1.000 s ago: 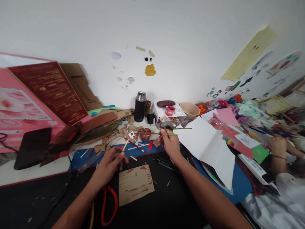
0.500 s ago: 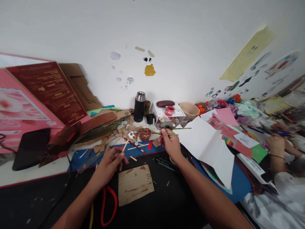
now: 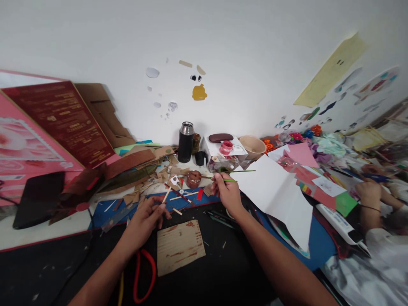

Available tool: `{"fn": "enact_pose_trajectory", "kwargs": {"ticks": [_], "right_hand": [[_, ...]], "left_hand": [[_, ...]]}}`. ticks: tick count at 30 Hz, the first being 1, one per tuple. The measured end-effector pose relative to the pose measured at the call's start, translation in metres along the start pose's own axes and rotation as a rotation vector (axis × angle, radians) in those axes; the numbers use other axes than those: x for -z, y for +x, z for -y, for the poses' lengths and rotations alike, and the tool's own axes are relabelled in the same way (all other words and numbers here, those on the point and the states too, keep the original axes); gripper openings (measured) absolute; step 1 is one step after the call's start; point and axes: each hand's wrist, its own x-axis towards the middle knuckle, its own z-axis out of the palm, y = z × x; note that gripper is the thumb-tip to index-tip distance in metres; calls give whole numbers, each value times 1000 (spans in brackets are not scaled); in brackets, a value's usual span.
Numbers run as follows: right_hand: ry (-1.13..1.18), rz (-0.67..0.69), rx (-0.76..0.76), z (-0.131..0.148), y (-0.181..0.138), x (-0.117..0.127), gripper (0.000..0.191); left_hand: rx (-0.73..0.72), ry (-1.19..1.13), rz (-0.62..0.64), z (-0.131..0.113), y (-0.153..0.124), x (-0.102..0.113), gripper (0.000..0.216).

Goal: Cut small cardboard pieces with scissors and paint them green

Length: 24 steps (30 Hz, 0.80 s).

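Note:
My right hand (image 3: 227,191) is closed on a thin green-handled brush (image 3: 230,180), whose tip points left into a small brown paint pot (image 3: 193,178). My left hand (image 3: 147,216) pinches a pale wooden stick (image 3: 166,194) just above the dark mat. A corrugated cardboard piece (image 3: 180,246) with brown paint smears lies flat between my forearms. Red-handled scissors (image 3: 144,276) lie under my left forearm.
A black flask (image 3: 185,142), a white box (image 3: 223,153) with a pink lid and a beige bowl (image 3: 252,147) stand by the wall. Cardboard scraps (image 3: 149,170) and sticks litter the left. White paper (image 3: 277,195) lies right. Another person's hand (image 3: 369,193) works at far right.
Almost nothing differs; the view has drifted slightly, and both hands keep their holds in the same places.

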Motion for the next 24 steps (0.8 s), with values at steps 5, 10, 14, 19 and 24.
{"fn": "enact_pose_trajectory", "kwargs": {"ticks": [5,10,14,19,24], "right_hand": [[1,32,35,6,-2,-1,45],[-105,124,103,7,-9,-3,41],[-122,81,86,5,-10,0,42],[-56,21,52,5,-6,0,43],[-112,95,93,7,-11,-3,42]], "left_hand": [[11,-9,-10,-1,0,-1,56],[13,-13,-7,-1,0,0,54],[14,-13,-2,-2,0,0,52],[17,-18,-9,-1,0,-1,54],[5,-2,-15,-1,0,-1,54]]}}
